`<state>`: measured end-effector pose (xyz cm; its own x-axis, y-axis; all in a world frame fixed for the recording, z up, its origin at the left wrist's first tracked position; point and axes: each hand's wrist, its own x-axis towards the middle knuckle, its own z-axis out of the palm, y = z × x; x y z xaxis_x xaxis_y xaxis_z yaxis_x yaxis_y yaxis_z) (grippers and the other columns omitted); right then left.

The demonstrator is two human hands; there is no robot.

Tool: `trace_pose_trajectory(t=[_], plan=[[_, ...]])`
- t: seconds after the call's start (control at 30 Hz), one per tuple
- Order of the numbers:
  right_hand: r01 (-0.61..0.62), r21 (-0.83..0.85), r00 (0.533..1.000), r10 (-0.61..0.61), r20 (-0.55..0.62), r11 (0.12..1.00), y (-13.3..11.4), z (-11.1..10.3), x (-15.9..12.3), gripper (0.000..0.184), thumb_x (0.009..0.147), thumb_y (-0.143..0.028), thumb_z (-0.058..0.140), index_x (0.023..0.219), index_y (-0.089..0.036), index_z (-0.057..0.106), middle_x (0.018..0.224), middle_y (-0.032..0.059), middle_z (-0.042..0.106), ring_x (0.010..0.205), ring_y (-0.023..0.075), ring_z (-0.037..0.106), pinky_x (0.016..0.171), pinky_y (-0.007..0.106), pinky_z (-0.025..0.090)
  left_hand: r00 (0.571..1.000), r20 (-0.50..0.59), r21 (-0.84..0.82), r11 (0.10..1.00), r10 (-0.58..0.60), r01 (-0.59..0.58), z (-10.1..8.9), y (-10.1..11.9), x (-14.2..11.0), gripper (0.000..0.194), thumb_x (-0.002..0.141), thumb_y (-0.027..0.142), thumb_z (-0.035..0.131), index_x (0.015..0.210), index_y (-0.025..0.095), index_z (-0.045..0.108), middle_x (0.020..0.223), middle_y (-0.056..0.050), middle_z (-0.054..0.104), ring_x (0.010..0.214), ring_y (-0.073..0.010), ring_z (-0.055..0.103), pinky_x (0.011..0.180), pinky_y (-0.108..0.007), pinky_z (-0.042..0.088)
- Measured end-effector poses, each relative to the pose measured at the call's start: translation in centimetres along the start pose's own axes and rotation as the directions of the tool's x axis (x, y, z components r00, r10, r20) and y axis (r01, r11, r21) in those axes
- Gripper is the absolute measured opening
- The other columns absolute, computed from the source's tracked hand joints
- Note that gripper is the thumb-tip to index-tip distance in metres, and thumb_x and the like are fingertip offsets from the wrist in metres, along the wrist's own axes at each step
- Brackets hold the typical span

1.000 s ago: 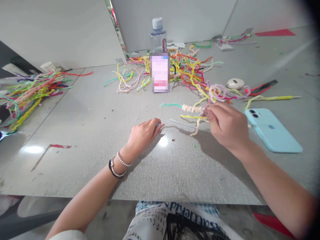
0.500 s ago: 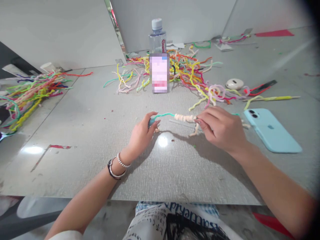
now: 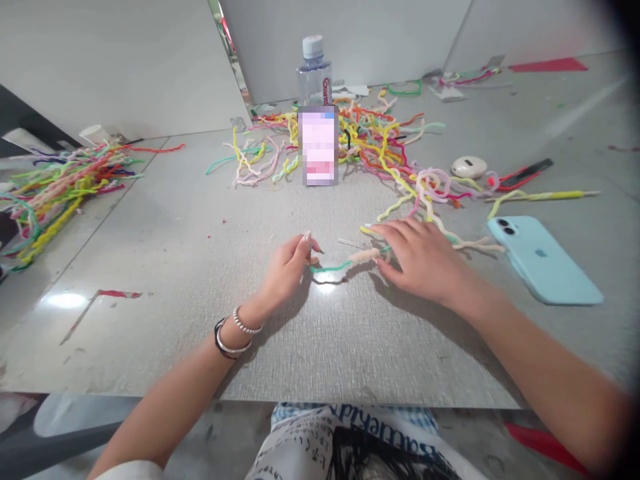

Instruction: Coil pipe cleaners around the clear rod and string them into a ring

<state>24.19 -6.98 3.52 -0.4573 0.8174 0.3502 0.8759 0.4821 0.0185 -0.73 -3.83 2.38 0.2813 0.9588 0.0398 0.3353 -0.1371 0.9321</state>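
My left hand [image 3: 290,267] is closed, its fingertips pinched at the left end of a green pipe cleaner [image 3: 333,269] with a bit of orange-brown beside it. A peach coil [image 3: 365,255] is wound round the green stem's right part. My right hand [image 3: 420,257] has its fingers stretched out and the thumb apart, the thumb tip close to the coil's right end; whether it touches is unclear. A yellow strand tip [image 3: 369,229] shows by the right forefinger. Behind the coil a thin metal rod [image 3: 350,243] lies on the table, partly hidden.
A screen-blurred phone [image 3: 319,147] leans on a bottle [image 3: 313,73] amid tangled colourful stems [image 3: 390,157]. Another heap [image 3: 70,193] lies at left. On the right are a light blue phone [image 3: 550,263], a white oval case [image 3: 469,167] and a yellow-wrapped stick [image 3: 560,196].
The green stem and peach coil have dropped lower, towards the table. My right fingers have opened off the coil's end, and my left hand has turned, its fingertips now pointing up.
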Motion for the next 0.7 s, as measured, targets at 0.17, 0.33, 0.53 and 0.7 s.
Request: trace_pose_trajectory(t=[0.17,0.33,0.53,0.7], plan=[[0.082,0.171,0.996,-0.088,0.030,0.982,-1.8,0.7,-0.1,0.042,0.090,-0.033,0.054,0.126,-0.012,0.055,0.125,0.0140,0.061,0.116,0.0324,0.052,0.093,0.046,0.041,0.997,0.075,-0.021,1.000,0.024,-0.022,0.9,-0.3,-0.7,0.033,0.099,0.043,0.037,0.089,0.020,0.059,0.068,0.002,0.046,0.065,-0.0135,0.044,0.062,-0.028,0.035],[0.204,0.263,0.979,-0.189,-0.079,0.943,-3.7,1.7,-0.3,0.032,0.095,-0.033,0.052,0.119,-0.013,0.056,0.115,0.0133,0.064,0.108,0.0297,0.055,0.092,0.044,0.042,0.989,0.136,-0.035,0.998,0.063,-0.059,1.7,-0.2,-1.4,0.023,0.099,0.041,0.041,0.104,0.022,0.053,0.082,0.000,0.054,0.073,-0.0133,0.048,0.069,-0.028,0.038],[0.198,0.433,0.973,-0.122,-0.197,0.879,-4.0,1.8,-0.4,0.025,0.096,-0.035,0.053,0.108,-0.014,0.057,0.098,0.0108,0.066,0.090,0.0252,0.058,0.079,0.039,0.046,0.937,0.341,-0.110,0.993,0.078,-0.042,2.8,0.5,-2.7,0.035,0.100,0.047,0.036,0.124,0.022,0.041,0.082,0.001,0.052,0.075,-0.0142,0.047,0.074,-0.030,0.039],[0.202,0.526,0.969,-0.090,-0.231,0.826,-4.4,1.6,-0.5,0.014,0.096,-0.027,0.051,0.096,-0.017,0.060,0.091,0.0082,0.065,0.086,0.0230,0.056,0.076,0.036,0.045,0.905,0.421,-0.206,0.978,0.070,0.020,3.1,1.2,-3.5,0.039,0.099,0.050,0.036,0.126,0.022,0.038,0.089,-0.001,0.054,0.082,-0.0151,0.049,0.078,-0.031,0.040]])
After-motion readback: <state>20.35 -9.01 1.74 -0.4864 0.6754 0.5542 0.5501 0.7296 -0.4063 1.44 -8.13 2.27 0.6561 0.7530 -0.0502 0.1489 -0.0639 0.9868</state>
